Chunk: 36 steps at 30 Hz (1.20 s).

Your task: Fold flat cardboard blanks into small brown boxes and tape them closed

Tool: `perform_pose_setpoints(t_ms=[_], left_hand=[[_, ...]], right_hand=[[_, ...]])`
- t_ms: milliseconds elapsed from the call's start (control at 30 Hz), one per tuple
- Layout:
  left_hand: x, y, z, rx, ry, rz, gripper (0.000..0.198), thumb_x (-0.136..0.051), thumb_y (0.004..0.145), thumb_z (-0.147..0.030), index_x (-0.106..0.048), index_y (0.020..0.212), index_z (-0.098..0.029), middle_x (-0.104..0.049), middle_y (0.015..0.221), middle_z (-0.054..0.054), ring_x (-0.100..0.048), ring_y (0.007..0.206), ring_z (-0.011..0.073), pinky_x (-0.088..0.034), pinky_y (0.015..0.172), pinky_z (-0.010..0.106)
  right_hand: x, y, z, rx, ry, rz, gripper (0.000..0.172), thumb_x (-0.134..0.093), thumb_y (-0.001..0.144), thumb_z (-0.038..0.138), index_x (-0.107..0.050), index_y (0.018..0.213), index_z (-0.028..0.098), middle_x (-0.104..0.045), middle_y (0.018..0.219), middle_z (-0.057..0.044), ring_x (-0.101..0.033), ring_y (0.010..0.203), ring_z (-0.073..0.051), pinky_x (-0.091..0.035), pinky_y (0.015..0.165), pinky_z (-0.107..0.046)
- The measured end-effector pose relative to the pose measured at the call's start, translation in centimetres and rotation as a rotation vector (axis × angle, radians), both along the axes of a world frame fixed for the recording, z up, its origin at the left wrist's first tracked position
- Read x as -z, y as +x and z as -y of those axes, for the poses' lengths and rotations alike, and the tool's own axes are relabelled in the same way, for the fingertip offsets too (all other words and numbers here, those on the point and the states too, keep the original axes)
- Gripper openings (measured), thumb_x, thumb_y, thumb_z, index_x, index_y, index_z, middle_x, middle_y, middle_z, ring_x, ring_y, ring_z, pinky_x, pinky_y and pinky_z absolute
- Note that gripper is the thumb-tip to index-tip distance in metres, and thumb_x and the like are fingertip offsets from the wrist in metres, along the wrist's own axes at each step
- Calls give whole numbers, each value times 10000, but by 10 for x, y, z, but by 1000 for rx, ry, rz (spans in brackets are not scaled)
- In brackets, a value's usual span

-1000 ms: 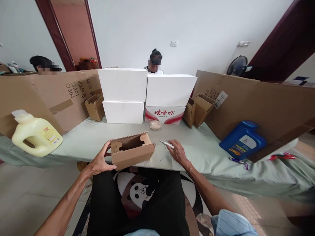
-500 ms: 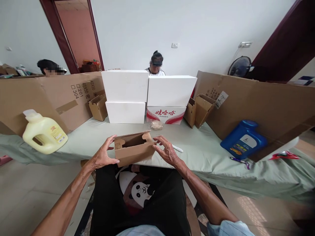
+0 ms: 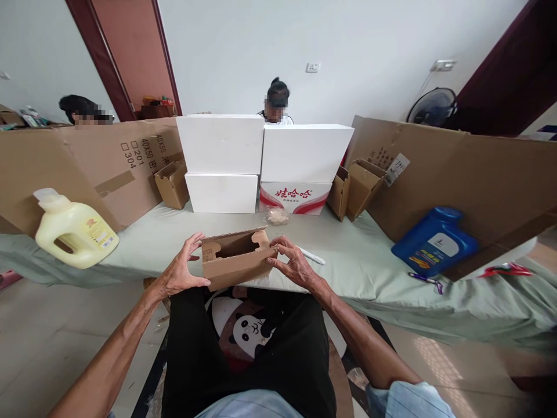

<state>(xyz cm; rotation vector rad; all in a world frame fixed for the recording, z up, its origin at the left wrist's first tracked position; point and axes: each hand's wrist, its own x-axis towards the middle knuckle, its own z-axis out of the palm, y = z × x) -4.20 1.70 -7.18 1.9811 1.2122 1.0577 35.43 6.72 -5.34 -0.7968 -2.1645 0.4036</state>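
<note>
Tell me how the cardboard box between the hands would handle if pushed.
The cardboard box is probably light, since it looks thin-walled. It likely slides rather than rolls, being flat-sided. Being open-topped, it may flex if squeezed.

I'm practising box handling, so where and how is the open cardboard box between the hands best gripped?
Likely by the two short ends, from left and right: the cardboard box runs long sideways with its top open, and the left hand and right hand sit at those ends.
</note>
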Motion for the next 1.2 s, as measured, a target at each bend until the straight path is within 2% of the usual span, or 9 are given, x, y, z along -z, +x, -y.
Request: perform_pose_setpoints(t_ms=[167,267,367,500,633,733,933,1033,1200], left_hand=[[-9,-1,3,62,54,-166,1038,-930,793,-469,-396,1679,-381,-354,1762,147,-407,1613,446,-549,1182,585],[-16,-2,0,88,2,-229,1105,-940,769,-517,-370,1705,-374,-411,1705,146,-464,1563,431,-582,1145,560],[-26,-5,-10,107,-44,-288,1238,-974,702,-573,-326,1735,-362,-411,1706,162,-416,1592,471,-534,1190,612],[-42,-8,-26,167,-160,-458,1313,-983,636,-663,-344,1742,-355,-397,1748,181,-306,1640,553,-469,1215,691],[-58,-9,-38,256,-224,-587,1314,-958,633,-728,-352,1741,-365,-408,1762,190,-312,1630,578,-500,1169,675],[-65,-7,-38,265,-223,-627,1293,-958,617,-735,-402,1713,-333,-435,1731,213,-368,1600,574,-491,1174,678],[-58,-3,-26,218,-149,-518,1179,-986,624,-636,-421,1611,-323,-466,1636,166,-504,1494,467,-494,1196,636],[-48,-3,-21,198,-114,-374,1129,-982,634,-574,-391,1568,-340,-455,1614,127,-527,1467,410,-492,1208,632],[-35,0,-18,159,-102,-245,1128,-996,610,-499,-374,1537,-340,-458,1594,131,-526,1467,412,-489,1209,655]], right_hand=[[5,3,1,-46,1,-15,343,-646,1096,517,-722,929,228,-688,1333,-139,-677,1210,-272,-564,1048,-460],[0,5,-2,-85,14,38,293,-653,1097,487,-774,986,244,-663,1497,-129,-639,1319,-298,-547,1105,-516],[-12,4,-10,-153,-4,176,242,-690,1083,459,-815,1157,266,-652,1569,-104,-633,1364,-308,-520,1161,-543],[-33,-3,-20,-263,11,392,384,-743,1056,398,-755,1421,277,-614,1630,-104,-592,1474,-306,-445,1265,-519],[-47,-13,-22,-340,139,545,470,-744,1049,383,-708,1491,227,-551,1684,-142,-500,1563,-320,-425,1284,-493],[-51,-18,-19,-385,244,606,459,-742,1037,359,-707,1462,186,-603,1615,-172,-542,1500,-330,-433,1261,-502],[-53,-14,-10,-311,305,567,380,-773,993,405,-693,1280,168,-641,1338,-174,-627,1152,-293,-556,1011,-449],[-44,-8,-9,-214,249,424,461,-784,994,472,-620,1296,165,-595,1322,-184,-594,1156,-298,-568,940,-426],[-21,-3,-8,-113,179,197,513,-733,1005,620,-597,1269,202,-558,1363,-192,-604,1187,-314,-578,966,-444]])
